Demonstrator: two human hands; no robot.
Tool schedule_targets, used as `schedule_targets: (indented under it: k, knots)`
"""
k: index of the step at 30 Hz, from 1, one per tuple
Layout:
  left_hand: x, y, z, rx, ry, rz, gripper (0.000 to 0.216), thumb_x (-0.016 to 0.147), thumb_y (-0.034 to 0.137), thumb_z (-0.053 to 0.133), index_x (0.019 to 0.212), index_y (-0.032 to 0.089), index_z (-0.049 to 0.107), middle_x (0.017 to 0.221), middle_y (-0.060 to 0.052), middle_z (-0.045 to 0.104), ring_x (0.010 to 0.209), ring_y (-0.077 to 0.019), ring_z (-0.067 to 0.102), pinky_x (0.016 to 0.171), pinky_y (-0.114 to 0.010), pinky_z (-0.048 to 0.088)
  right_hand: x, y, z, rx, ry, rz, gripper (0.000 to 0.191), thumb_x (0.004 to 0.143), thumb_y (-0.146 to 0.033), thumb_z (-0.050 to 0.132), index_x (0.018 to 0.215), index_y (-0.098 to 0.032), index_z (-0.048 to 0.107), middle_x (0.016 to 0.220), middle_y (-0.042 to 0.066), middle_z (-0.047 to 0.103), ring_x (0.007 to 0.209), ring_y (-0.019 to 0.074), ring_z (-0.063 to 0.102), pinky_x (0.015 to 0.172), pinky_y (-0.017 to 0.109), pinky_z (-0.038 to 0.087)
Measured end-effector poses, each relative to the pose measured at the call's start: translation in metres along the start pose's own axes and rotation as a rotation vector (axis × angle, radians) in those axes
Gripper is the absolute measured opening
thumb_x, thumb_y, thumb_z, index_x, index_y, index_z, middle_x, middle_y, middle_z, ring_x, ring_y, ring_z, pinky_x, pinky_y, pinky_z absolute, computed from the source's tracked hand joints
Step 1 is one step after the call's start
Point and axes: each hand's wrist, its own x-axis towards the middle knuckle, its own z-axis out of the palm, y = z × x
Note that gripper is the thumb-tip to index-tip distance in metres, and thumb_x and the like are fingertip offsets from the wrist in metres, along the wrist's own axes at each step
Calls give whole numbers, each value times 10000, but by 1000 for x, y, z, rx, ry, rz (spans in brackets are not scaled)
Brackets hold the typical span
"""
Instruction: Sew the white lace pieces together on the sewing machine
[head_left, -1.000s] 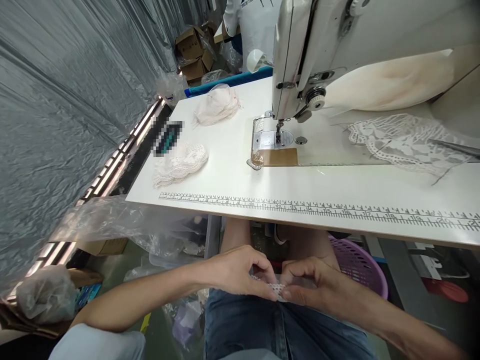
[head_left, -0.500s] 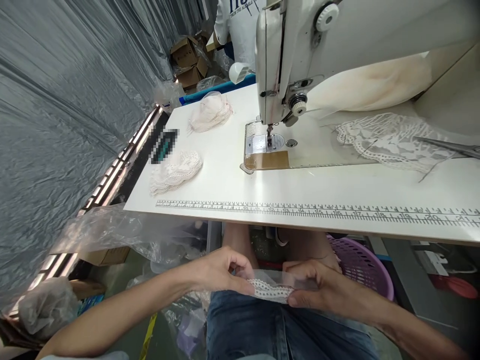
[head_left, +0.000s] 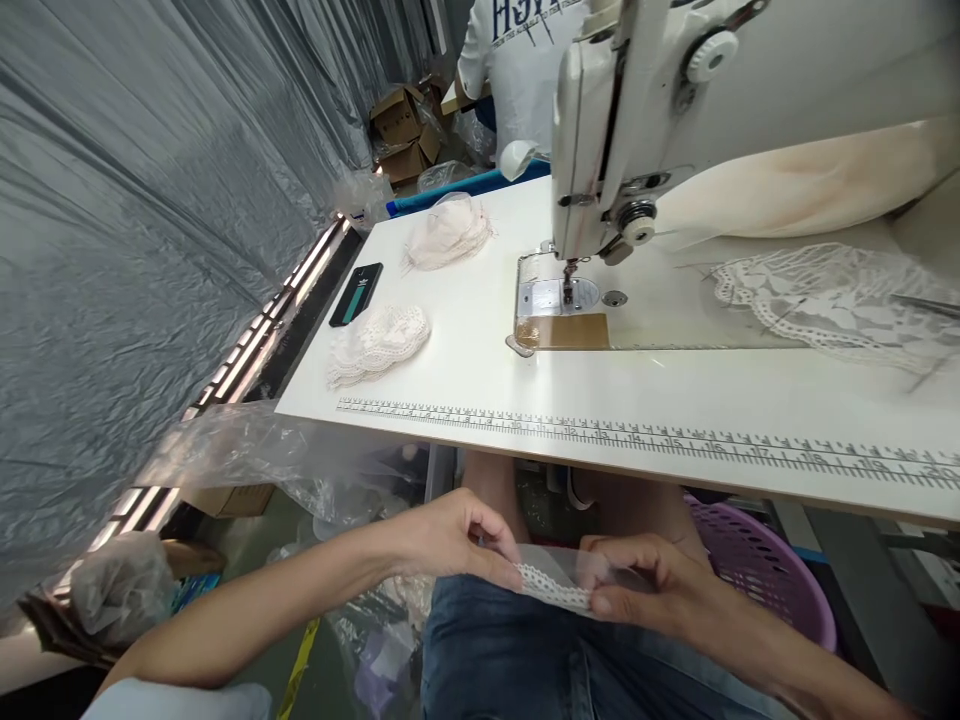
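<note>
Over my lap I hold a strip of white lace with sheer mesh along its upper side. My left hand pinches one end between thumb and fingers. At the other end my right hand pinches it, with the mesh passing over its fingertips. The lace runs between both hands, below the front edge of the sewing table. A white sewing machine stands on the table, its needle over the metal plate and no fabric under the foot.
Lace pieces and a pale mesh pile lie at the table's left, near a dark phone. Scissors rest on white lace at right. A purple basket stands below. A person is beyond the table.
The view has shifted, so the table and machine sit further right and slightly lower. Both hands keep their pinch on the lace, which shows a little narrower and more tilted.
</note>
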Motion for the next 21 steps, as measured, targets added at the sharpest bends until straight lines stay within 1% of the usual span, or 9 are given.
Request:
schedule_targets:
  k: [4, 9, 12, 17, 19, 21]
  knots:
    - [0, 5, -3, 24, -65, 38, 219, 660, 298, 764, 772, 124, 694, 635, 18, 569, 591, -73, 465, 555, -191, 358, -3, -11, -2, -16, -34, -17, 280, 818, -446, 610, 705, -189, 618, 743, -9, 507, 702, 144, 456, 637, 256, 338]
    - [-1, 15, -7, 70, -97, 64, 146, 690, 240, 746, 764, 135, 678, 670, 6, 593, 642, -88, 518, 588, -190, 390, -5, -23, -7, -62, -67, 2, 278, 858, -437, 562, 752, -192, 642, 775, 5, 511, 713, 152, 464, 647, 270, 366]
    - [-1, 17, -9, 79, -104, 84, 116, 716, 232, 724, 755, 137, 672, 693, -3, 610, 656, -92, 530, 598, -188, 402, -4, -24, -9, -71, -73, -6, 290, 873, -434, 542, 744, -188, 627, 748, -1, 497, 691, 144, 455, 635, 270, 366]
    - [-3, 21, -9, 126, -133, 97, 130, 720, 252, 718, 769, 139, 674, 684, -2, 607, 658, -101, 542, 611, -189, 416, -4, -25, -12, -67, -92, 2, 284, 880, -418, 539, 724, -185, 584, 740, -9, 487, 688, 136, 449, 635, 258, 359]
    - [-5, 25, -9, 164, -146, 148, 147, 717, 265, 721, 782, 140, 681, 703, -4, 620, 685, -110, 561, 638, -187, 427, -8, -30, -13, -88, -74, 3, 303, 871, -439, 545, 716, -180, 568, 717, -14, 482, 679, 131, 449, 623, 246, 355]
    - [-5, 32, -10, 222, -152, 246, 193, 703, 298, 734, 803, 138, 691, 715, -2, 627, 688, -110, 565, 640, -176, 428, -13, -39, -17, -143, -41, 7, 330, 847, -480, 563, 717, -176, 556, 700, -20, 472, 669, 124, 444, 605, 229, 353]
